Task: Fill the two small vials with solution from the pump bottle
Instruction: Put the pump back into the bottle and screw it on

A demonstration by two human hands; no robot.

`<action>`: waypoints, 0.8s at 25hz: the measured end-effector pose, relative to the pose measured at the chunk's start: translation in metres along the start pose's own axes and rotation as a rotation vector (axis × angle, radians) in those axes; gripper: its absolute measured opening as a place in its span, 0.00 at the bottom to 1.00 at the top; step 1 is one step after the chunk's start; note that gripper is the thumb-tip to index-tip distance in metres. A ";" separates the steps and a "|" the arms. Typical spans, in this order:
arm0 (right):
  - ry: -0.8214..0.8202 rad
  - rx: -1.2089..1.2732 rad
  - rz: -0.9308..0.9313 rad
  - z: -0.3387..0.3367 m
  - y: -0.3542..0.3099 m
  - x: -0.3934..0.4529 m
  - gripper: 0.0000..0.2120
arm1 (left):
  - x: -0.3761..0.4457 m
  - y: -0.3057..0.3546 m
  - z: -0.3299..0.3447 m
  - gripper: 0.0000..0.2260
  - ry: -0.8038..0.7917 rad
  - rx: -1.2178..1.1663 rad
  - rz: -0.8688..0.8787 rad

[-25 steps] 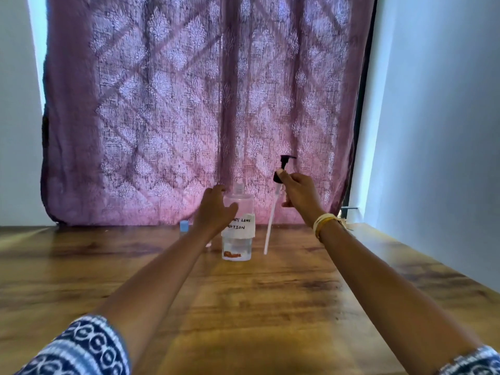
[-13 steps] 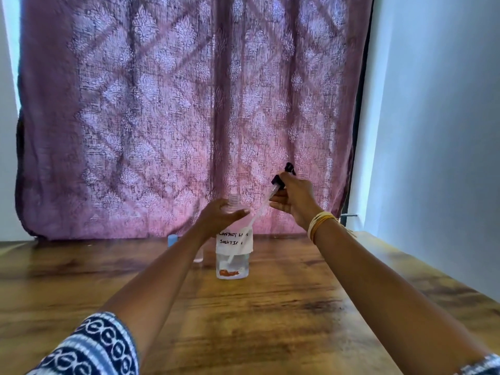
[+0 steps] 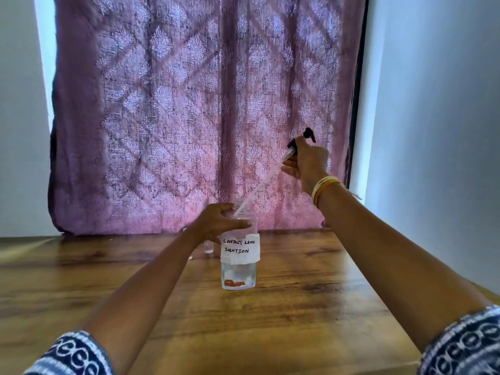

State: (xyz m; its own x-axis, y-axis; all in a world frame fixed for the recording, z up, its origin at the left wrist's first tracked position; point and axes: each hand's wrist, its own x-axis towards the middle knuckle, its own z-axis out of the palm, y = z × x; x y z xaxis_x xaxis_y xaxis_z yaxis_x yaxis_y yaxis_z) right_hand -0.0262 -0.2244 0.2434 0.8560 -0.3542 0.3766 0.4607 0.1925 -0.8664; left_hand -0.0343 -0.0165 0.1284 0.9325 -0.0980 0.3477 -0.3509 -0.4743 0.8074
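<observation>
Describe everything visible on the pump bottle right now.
The pump bottle is clear, looks like plastic, and stands upright on the wooden table. A white label handwritten "CONTACT LENS SOLUTION" wraps its middle; clear liquid and something orange sit at the bottom. The left hand grips its shoulder. The black pump head is off, held tilted by the right hand, with the white dip tube slanting down to the open neck.

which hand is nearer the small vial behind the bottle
Left. The left hand grips the bottle just in front of the small vial; the right hand holds the pump head raised, off right.
</observation>
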 end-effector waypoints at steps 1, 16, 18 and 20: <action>0.011 -0.012 -0.042 0.001 -0.010 -0.003 0.15 | -0.005 0.002 0.000 0.23 -0.020 -0.004 0.004; -0.032 -0.276 -0.321 0.020 -0.046 -0.024 0.19 | -0.021 0.002 0.010 0.25 -0.025 -0.037 0.044; -0.096 -0.325 -0.326 0.021 -0.028 -0.029 0.18 | -0.022 0.001 0.012 0.25 -0.017 -0.043 0.055; -0.215 -0.363 -0.286 0.020 -0.009 -0.035 0.16 | -0.022 -0.001 0.013 0.24 -0.014 -0.065 0.062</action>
State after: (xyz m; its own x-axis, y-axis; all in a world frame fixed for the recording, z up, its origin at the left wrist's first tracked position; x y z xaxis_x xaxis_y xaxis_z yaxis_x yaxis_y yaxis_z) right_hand -0.0555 -0.1953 0.2442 0.7539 -0.1421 0.6415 0.6054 -0.2291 -0.7622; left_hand -0.0537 -0.0246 0.1135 0.9096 -0.1380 0.3920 -0.4128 -0.4093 0.8137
